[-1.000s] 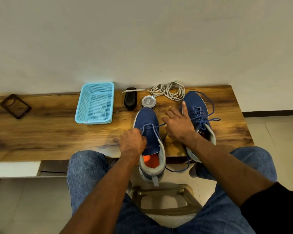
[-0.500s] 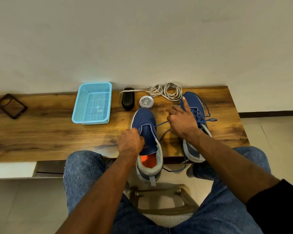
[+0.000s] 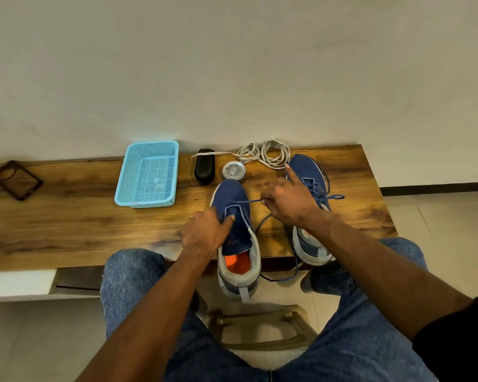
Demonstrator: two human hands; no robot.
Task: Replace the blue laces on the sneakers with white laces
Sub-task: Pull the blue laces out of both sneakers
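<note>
We press our left hand [image 3: 204, 234] curled on the near sneaker [image 3: 236, 230] at the table [image 3: 66, 230] edge, steadying it, while our right hand [image 3: 289, 204] pinches its blue lace [image 3: 244, 202] and draws it sideways out of the eyelets. The white laces [image 3: 265, 154] wait coiled just behind this sneaker; the second sneaker [image 3: 311, 205] sits just right of it, laces in.

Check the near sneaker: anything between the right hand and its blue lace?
Nothing visible. The right hand already pinches the blue lace, drawn taut from the near sneaker, which the left hand steadies.
</note>
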